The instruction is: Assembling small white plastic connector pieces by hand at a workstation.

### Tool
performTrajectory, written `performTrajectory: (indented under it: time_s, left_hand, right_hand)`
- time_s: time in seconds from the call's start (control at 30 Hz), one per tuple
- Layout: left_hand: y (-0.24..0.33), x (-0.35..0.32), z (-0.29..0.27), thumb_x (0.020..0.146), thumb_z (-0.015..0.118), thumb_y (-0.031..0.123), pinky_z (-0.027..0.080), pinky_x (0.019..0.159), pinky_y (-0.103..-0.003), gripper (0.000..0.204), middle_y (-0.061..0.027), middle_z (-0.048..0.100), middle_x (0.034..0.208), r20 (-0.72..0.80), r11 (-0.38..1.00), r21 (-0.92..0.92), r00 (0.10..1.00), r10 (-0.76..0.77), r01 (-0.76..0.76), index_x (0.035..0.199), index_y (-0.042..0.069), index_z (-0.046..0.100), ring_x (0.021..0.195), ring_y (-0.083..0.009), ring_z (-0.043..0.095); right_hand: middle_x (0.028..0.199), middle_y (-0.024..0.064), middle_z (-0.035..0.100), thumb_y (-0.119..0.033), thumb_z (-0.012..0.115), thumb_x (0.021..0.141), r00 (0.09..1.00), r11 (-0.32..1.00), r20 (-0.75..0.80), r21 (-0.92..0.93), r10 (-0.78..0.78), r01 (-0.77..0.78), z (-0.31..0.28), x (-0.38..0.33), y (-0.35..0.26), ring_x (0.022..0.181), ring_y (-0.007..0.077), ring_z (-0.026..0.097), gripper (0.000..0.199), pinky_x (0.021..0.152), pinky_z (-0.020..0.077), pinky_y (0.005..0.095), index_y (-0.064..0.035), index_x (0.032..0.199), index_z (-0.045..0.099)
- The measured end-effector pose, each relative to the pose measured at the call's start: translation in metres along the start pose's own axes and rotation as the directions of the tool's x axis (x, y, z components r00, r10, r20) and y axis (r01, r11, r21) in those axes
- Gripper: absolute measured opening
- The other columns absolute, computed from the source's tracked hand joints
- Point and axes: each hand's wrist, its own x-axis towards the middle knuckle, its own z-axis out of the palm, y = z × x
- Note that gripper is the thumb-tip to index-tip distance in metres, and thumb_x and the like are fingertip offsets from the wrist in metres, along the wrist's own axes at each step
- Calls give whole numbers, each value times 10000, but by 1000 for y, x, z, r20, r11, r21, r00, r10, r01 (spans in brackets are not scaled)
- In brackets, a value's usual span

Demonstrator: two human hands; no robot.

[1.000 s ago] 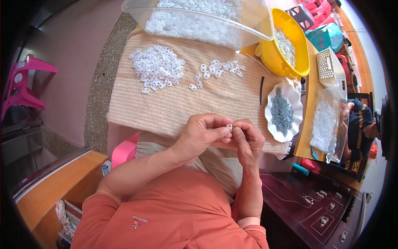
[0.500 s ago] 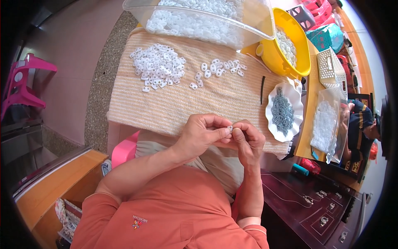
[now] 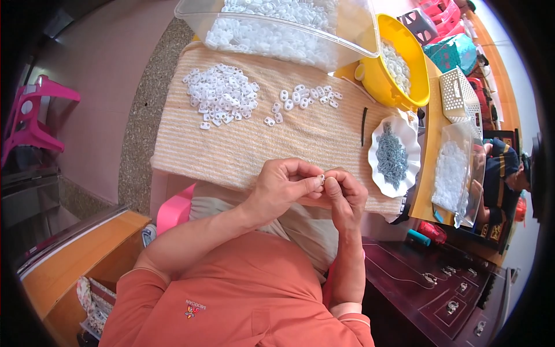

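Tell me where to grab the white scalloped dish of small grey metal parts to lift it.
Take the white scalloped dish by its near-left rim, coming from the cloth side; that edge looks free, while the yellow bowl crowds its far side. Keep it level, since it's shallow and full.

head camera looks steeply down, close above hands and striped mat point(image 3: 300, 139).

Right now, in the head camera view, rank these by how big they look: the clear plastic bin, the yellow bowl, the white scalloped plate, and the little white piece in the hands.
1. clear plastic bin, though cut off by the frame's top
2. yellow bowl
3. white scalloped plate, a bit smaller than the bowl
4. small white piece, pinched between the left hand and right hand
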Motion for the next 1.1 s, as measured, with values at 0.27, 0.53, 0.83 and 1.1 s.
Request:
performTrajectory:
  time_s: [0.27,0.53,0.83,1.1]
  left_hand:
    - [0,1,-2,873,648,41,553,737,-250,184,-83,666,913,32,1000,-16,999,5,-5,1036,-42,625,797,-115,649]
    - [2,-1,0,874,648,42,544,740,-237,169,-64,675,899,62,1000,21,998,15,-17,1024,-36,647,801,-99,644]
    - [1,1,-1,877,642,40,536,742,-237,166,-65,673,901,86,1000,27,996,-1,-2,1024,-38,647,805,-93,637]
    - [2,1,-2,877,644,44,544,739,-251,167,-70,670,890,80,1000,10,997,-7,6,1022,-38,643,800,-105,640]
  right_hand:
    - [831,60,646,-103,551,851,984,984,33,-12,-176,176,-2,-1,2,780,124,600,140,708,482,270,-5,905,633]
    - [865,84,619,-107,583,843,949,936,153,-186,-274,300,-11,-2,-4,784,179,598,93,714,478,289,-30,877,622]
    - [863,44,638,-84,570,860,979,990,156,-38,-130,137,-15,0,4,788,109,586,90,709,478,255,-19,890,624]
    - [891,44,638,-44,576,881,948,949,170,213,-270,232,-15,2,17,809,112,587,98,713,479,244,10,943,630]
